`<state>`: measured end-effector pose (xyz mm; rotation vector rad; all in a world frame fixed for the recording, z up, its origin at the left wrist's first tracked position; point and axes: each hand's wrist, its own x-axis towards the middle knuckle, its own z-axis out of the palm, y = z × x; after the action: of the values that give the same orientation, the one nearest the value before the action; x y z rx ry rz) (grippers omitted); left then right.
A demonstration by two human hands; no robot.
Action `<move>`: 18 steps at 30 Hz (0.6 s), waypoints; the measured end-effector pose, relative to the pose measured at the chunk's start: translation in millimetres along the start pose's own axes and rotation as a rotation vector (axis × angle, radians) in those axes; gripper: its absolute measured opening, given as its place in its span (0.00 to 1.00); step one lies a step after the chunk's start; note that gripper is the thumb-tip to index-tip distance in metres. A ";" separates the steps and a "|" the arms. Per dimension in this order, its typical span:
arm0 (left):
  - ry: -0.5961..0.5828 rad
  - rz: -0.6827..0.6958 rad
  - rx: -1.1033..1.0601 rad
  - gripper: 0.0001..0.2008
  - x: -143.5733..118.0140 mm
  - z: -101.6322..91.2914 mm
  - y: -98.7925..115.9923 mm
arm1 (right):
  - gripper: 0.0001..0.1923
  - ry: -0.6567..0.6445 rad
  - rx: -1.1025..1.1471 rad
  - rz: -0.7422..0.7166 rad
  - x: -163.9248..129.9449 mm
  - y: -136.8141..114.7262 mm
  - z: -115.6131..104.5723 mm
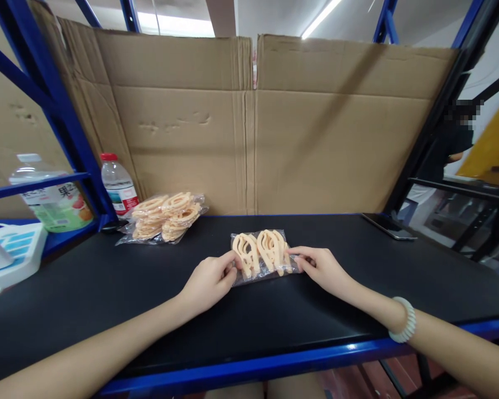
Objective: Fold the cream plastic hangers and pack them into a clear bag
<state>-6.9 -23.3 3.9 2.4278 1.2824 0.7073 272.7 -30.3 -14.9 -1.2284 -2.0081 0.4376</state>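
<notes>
A clear plastic bag holding two pale orange plastic clips lies flat on the black table in front of me. My left hand pinches the bag's left edge with thumb and fingers. My right hand grips its right edge; a white bead bracelet circles that wrist. A stack of similar filled bags sits further back on the left, out of reach of both hands.
A tall cardboard sheet walls off the back of the table. Two water bottles stand at the left by the blue rack post. A white and blue box sits far left, a dark phone at the right. A person stands beyond the right rack.
</notes>
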 end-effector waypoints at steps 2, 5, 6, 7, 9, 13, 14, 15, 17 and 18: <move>0.001 -0.005 0.076 0.09 -0.8 1.5 0.4 | 0.17 -0.010 -0.075 -0.019 0.8 -1.0 1.3; 0.005 0.018 0.266 0.09 -3.5 3.5 2.5 | 0.16 -0.002 -0.159 -0.073 1.5 -0.1 4.7; 0.003 0.037 0.324 0.09 -4.7 3.9 3.5 | 0.16 0.000 -0.193 -0.096 1.3 0.4 6.0; 0.004 0.063 0.371 0.09 -5.8 4.1 4.6 | 0.16 0.002 -0.237 -0.117 0.7 0.7 7.1; 0.037 0.128 0.430 0.09 -7.5 3.7 6.7 | 0.15 0.007 -0.336 -0.153 -1.3 0.2 8.3; 0.125 0.340 0.475 0.08 -7.8 1.3 7.5 | 0.11 0.031 -0.456 -0.267 -5.9 -4.3 5.9; 0.109 0.389 0.467 0.09 -7.3 0.6 7.2 | 0.10 0.015 -0.458 -0.306 -6.8 -5.4 4.8; 0.075 0.426 0.458 0.10 -6.8 0.0 7.0 | 0.11 -0.009 -0.454 -0.340 -7.7 -6.3 3.6; -0.003 0.455 0.455 0.11 -6.2 -1.5 8.1 | 0.12 -0.060 -0.440 -0.390 -9.9 -7.6 1.2; -0.033 0.449 0.465 0.12 -6.6 -2.4 9.8 | 0.13 -0.078 -0.435 -0.408 -11.5 -8.2 0.0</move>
<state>-4.8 -34.1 8.7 3.1476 0.9740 0.5076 270.7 -44.3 -14.5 -1.0102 -2.4291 -0.1627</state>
